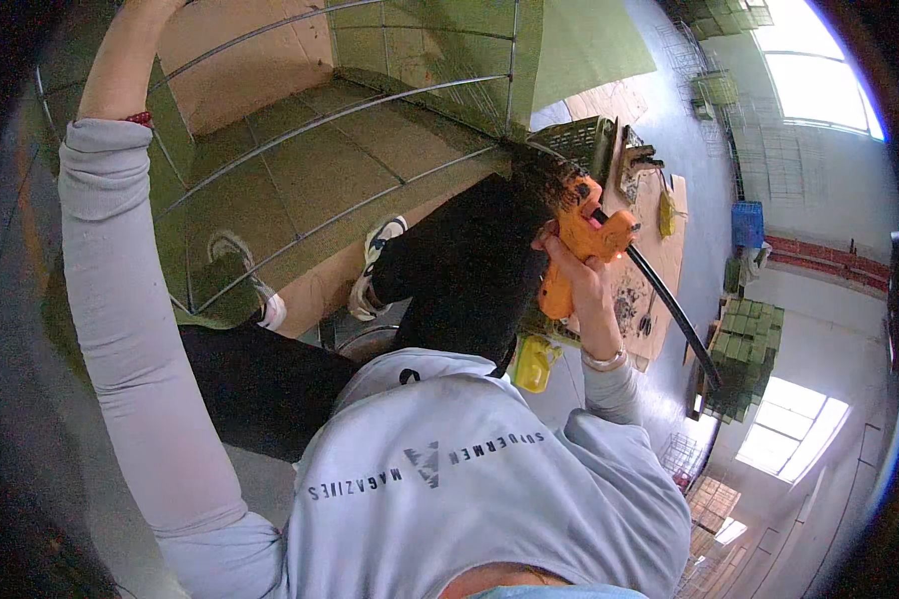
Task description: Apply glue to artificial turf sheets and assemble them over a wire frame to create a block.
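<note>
In my right hand (581, 275) is an orange glue gun (569, 240), with my fingers wrapped round its handle. A long black glue stick (669, 309) juts from its rear. Dark residue coats its front end, which lies close to the corner of a metal wire frame (410, 180); I cannot tell whether they touch. This frame stands before my knees, with brown and green panels (310, 150) behind its wires. My left arm (150, 329) reaches up along the frame's left side. Only the edge of my left hand (155, 10) shows at the top, its fingers cut off.
Right of my leg, a cardboard sheet (669, 270) carries scissors (646, 321), a yellow-handled tool (666, 212) and dark scraps. A dark green crate (584, 142) stands beyond. A yellow container (535, 363) sits by my thigh. Stacked green boxes (744, 349) stand farther right.
</note>
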Demonstrator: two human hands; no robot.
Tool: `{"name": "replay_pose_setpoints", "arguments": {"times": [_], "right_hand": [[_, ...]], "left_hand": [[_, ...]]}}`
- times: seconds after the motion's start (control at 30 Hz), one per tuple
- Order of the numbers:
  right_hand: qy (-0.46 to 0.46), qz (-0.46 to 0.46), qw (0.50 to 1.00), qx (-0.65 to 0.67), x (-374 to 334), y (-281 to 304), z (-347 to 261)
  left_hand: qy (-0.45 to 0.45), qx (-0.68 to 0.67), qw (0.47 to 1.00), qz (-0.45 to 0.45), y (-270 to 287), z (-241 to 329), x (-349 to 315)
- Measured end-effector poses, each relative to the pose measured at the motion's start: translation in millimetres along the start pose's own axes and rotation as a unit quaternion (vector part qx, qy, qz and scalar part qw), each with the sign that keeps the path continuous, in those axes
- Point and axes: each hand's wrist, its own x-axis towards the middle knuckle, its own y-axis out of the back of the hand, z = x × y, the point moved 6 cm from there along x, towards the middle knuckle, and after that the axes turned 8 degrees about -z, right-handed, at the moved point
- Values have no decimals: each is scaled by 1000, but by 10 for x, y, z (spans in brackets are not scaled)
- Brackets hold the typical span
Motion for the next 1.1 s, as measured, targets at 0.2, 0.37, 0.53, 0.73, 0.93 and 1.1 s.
{"name": "replay_pose_setpoints", "arguments": {"times": [0.2, 0.37, 0.53, 0.73, 0.93, 1.1], "right_hand": [[21, 5, 1000, 22, 72, 49, 61], [26, -1, 999, 21, 94, 44, -71], [34, -18, 999, 22, 126, 82, -46], [17, -10, 998, 58, 140, 53, -27], [11, -9, 1000, 6, 178, 64, -139], [20, -7, 1000, -6, 205, 100, -168]], "left_hand": [[11, 9, 1000, -21, 20, 8, 1], [-14, 12, 1000, 4, 17, -25, -3], [9, -2, 1000, -18, 73, 81, -39], [10, -11, 1000, -16, 14, 1, -17], [22, -4, 999, -37, 76, 82, -39], [14, -4, 1000, -13, 4, -19, -7]]}}
